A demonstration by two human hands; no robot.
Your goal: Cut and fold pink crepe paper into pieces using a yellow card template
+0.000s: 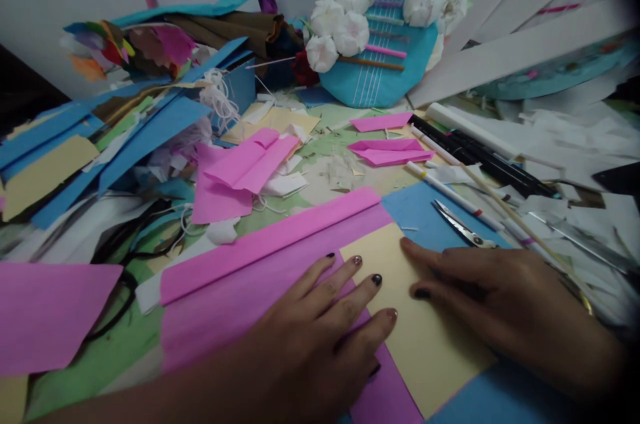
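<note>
My left hand (340, 324) lies flat with spread fingers across a pink paper sheet (240, 304) and the left edge of a cream paper piece (430, 317). The pink sheet has a folded strip along its far edge. My right hand (510, 311) rests at the cream paper's right side, index finger and thumb stretched out on it, the other fingers mostly hidden. Blue paper (415, 207) lies beneath. Just beyond the right hand are metal scissors (460, 225), their handles out of sight.
A blue paper guitar (380, 44) with white paper flowers stands at the back. Paper scraps (150, 124) heap up on the left, near folded pink pieces (245, 164). Black markers (485, 157), rolled white sticks (450, 194) and white scraps (575, 131) crowd the right.
</note>
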